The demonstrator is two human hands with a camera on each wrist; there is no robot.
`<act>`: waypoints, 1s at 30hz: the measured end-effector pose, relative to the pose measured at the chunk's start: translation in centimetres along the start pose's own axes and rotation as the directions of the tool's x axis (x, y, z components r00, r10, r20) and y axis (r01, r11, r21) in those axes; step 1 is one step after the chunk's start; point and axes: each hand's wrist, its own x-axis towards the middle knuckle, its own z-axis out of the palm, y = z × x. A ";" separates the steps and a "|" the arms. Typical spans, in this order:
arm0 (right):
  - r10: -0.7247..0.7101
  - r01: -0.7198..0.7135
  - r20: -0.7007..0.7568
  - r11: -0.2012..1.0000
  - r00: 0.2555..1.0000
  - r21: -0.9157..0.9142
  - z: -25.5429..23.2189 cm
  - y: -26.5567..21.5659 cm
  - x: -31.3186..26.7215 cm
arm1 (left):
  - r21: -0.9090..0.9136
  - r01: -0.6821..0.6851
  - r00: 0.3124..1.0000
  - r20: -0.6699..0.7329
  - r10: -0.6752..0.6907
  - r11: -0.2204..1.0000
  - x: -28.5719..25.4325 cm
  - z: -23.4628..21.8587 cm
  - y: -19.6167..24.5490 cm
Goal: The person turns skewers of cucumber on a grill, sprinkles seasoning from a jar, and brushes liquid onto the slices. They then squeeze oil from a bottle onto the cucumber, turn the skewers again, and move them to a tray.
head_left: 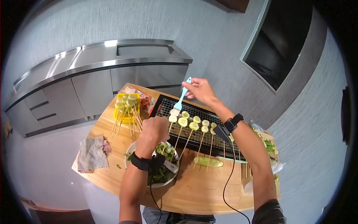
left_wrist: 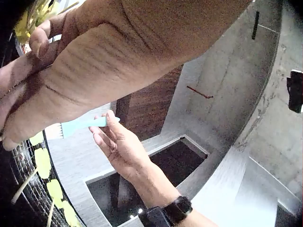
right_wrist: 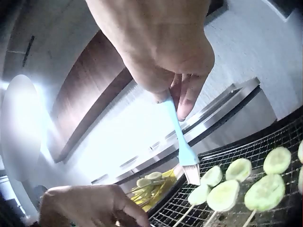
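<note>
The brush (head_left: 183, 95) is pinched by the right hand (head_left: 200, 90), its long axis slanted down to the leftmost slices (head_left: 172, 118) on the grill (head_left: 195, 111), near the left hand (head_left: 154, 128), whose hold cannot be told.

In the head view, a grey cloth (head_left: 92, 153) is lying lower left, a steel counter (head_left: 95, 59) spanning upper left, a dark pane (head_left: 285, 39) upper right.
</note>
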 end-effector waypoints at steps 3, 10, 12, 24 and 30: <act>-0.141 0.138 -0.197 0.990 0.970 -0.030 0.0 0.4 0.8 | -0.010 0.006 1.000 0.013 -0.006 1.000 -0.3 -0.7 0.5; -0.404 0.350 -0.081 0.862 0.911 -0.367 0.7 -1.8 -4.8 | 0.012 -0.006 0.997 0.083 0.005 1.000 -0.3 -1.0 0.5; -0.385 0.365 -0.022 0.889 0.922 -0.277 1.3 -1.9 -6.3 | 0.015 0.002 0.996 0.088 -0.003 1.000 -0.3 -1.0 0.6; -0.171 0.172 -0.136 0.985 0.976 -0.002 0.8 0.8 -0.9 | 0.007 0.023 0.999 0.037 -0.023 1.000 -0.9 -1.4 0.6; -0.323 0.305 -0.171 0.944 0.931 -0.126 -0.4 0.8 -2.1 | 0.083 0.014 0.999 0.037 -0.017 0.996 -0.7 -0.9 0.7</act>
